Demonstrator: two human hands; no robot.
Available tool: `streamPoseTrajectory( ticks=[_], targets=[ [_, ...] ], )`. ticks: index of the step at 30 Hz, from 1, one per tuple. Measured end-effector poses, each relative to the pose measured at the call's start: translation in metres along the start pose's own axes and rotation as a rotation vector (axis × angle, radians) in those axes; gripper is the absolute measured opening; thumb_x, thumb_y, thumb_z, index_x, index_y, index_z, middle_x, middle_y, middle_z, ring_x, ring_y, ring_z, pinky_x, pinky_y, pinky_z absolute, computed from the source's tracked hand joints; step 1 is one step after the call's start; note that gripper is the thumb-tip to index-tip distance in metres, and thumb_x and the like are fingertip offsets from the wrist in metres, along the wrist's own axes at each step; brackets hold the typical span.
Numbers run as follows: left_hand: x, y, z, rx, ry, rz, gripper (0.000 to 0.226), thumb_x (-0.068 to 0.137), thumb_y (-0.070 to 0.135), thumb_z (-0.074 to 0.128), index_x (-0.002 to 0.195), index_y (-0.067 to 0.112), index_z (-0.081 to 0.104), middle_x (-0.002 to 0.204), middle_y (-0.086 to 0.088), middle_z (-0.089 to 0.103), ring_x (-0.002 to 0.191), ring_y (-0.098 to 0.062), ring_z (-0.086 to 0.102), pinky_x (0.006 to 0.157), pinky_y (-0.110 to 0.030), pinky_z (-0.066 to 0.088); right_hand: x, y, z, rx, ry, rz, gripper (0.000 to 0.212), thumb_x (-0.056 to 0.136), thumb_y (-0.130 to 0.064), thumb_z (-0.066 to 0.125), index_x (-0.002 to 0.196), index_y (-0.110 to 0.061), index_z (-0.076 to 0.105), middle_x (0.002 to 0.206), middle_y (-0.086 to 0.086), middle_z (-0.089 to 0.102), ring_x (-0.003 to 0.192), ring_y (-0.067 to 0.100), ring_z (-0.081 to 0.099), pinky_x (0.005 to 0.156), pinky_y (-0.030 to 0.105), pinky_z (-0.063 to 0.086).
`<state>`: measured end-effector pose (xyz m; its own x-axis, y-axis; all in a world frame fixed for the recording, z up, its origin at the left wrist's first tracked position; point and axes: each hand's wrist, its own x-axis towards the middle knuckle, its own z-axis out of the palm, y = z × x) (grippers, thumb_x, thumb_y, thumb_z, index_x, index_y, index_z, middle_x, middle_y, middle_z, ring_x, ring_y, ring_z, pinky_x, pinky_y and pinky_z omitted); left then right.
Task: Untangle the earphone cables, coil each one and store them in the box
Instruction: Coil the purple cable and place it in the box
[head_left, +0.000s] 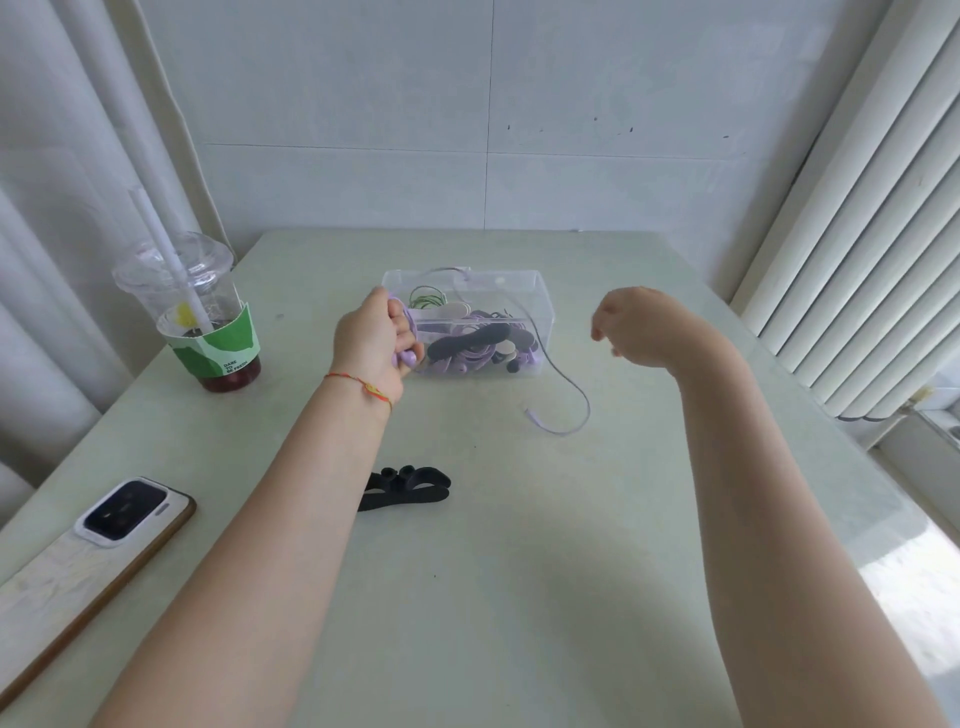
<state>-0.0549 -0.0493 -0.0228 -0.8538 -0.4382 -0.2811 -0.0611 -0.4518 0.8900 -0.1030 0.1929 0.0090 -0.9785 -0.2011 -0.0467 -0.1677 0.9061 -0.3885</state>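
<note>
A clear plastic box (540, 291) stands at the table's middle, holding purple and black cables and a green coil. My left hand (371, 340) grips a coiled purple earphone cable (408, 356) at the box's left side. The loose tail of the purple cable (566, 384) runs over the box's back rim, across the box and down onto the table at its right. My right hand (644, 325) hovers to the right of the box with fingers loosely curled, holding nothing. A black cable bundle (410, 488) lies on the table nearer me, partly hidden by my left forearm.
A plastic cup (200, 312) with a straw and dark drink stands at the left. A phone (119, 525) lies face down near the left front edge. White walls and a curtain close in behind, vertical blinds to the right.
</note>
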Motion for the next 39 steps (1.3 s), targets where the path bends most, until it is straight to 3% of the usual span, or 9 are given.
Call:
streamPoseTrajectory(
  ticks=[3,9,13,18,24,28,32,37,39],
  targets=[
    [-0.003,0.002,0.001,0.241,-0.085,0.067,0.037,0.094,0.019,0.04,0.058,0.021,0.029,0.04,0.008,0.021,0.034,-0.012,0.015,0.049,-0.022,0.017,0.007,0.005,0.002,-0.158,0.129,0.049,0.028,0.089,-0.01,0.041,0.099,-0.01,0.067,0.11,0.005,0.06,0.097,0.028,0.054,0.078,0.033,0.043],
    [-0.028,-0.009,0.017,0.575,-0.545,0.045,0.047,0.101,0.032,0.044,0.056,0.021,0.043,0.051,0.002,0.025,0.038,-0.011,0.02,0.048,-0.025,0.034,-0.025,-0.054,0.001,0.608,0.159,-0.306,0.025,0.091,-0.004,0.047,0.096,-0.018,0.067,0.094,-0.004,0.068,0.093,0.012,0.063,0.085,0.024,0.048],
    [-0.029,-0.008,0.018,0.46,-0.625,-0.001,0.05,0.103,0.036,0.041,0.056,0.02,0.046,0.047,0.005,0.025,0.039,-0.011,0.02,0.049,-0.025,0.035,-0.03,-0.063,0.007,0.589,0.062,-0.377,0.021,0.092,-0.007,0.05,0.103,-0.018,0.064,0.099,-0.003,0.069,0.094,0.012,0.066,0.086,0.024,0.05],
    [-0.026,0.0,0.012,0.158,-0.711,-0.207,0.049,0.101,0.035,0.037,0.056,0.02,0.049,0.047,0.009,0.024,0.038,-0.008,0.021,0.053,-0.024,0.033,-0.032,-0.061,0.008,0.488,-0.063,-0.373,0.011,0.094,-0.016,0.054,0.095,-0.016,0.065,0.064,-0.001,0.06,0.047,0.009,0.052,0.049,0.021,0.044],
    [-0.027,0.009,0.005,-0.347,-0.819,-0.304,0.03,0.098,0.026,0.04,0.076,0.014,0.058,0.057,0.006,0.04,0.048,-0.01,0.04,0.059,-0.024,0.049,-0.029,-0.057,0.009,0.471,-0.062,-0.35,0.023,0.095,-0.017,0.05,0.083,-0.018,0.07,0.058,-0.001,0.049,0.045,0.009,0.041,0.048,0.017,0.038],
    [-0.031,0.008,0.006,-0.391,-0.778,-0.151,0.03,0.095,0.028,0.047,0.093,0.017,0.075,0.086,0.007,0.069,0.083,-0.012,0.069,0.074,-0.037,0.059,-0.03,-0.059,0.016,0.364,-0.183,-0.355,0.025,0.098,-0.022,0.048,0.081,-0.021,0.067,0.063,-0.001,0.056,0.049,0.012,0.05,0.057,0.022,0.044],
    [-0.03,0.005,0.007,-0.295,-0.673,-0.02,0.026,0.101,0.028,0.044,0.104,0.02,0.068,0.105,0.007,0.072,0.106,-0.014,0.068,0.083,-0.04,0.058,-0.032,-0.062,0.019,0.302,-0.29,-0.335,0.023,0.096,-0.016,0.046,0.099,-0.016,0.069,0.07,0.0,0.064,0.057,0.013,0.061,0.063,0.025,0.051],
    [-0.028,0.004,0.006,-0.121,-0.589,0.087,0.024,0.1,0.029,0.047,0.113,0.017,0.063,0.112,0.003,0.071,0.109,-0.018,0.067,0.083,-0.039,0.058,-0.036,-0.065,0.019,0.165,-0.383,-0.342,0.024,0.094,-0.014,0.043,0.099,-0.015,0.066,0.071,0.0,0.07,0.056,0.013,0.064,0.069,0.026,0.05],
    [-0.028,0.004,0.006,-0.051,-0.548,0.122,0.023,0.1,0.029,0.048,0.114,0.017,0.063,0.111,0.003,0.072,0.104,-0.017,0.069,0.075,-0.034,0.059,-0.038,-0.065,0.017,0.13,-0.358,-0.323,0.025,0.095,-0.02,0.043,0.097,-0.018,0.067,0.068,-0.001,0.065,0.051,0.015,0.058,0.056,0.021,0.045]
  ],
)
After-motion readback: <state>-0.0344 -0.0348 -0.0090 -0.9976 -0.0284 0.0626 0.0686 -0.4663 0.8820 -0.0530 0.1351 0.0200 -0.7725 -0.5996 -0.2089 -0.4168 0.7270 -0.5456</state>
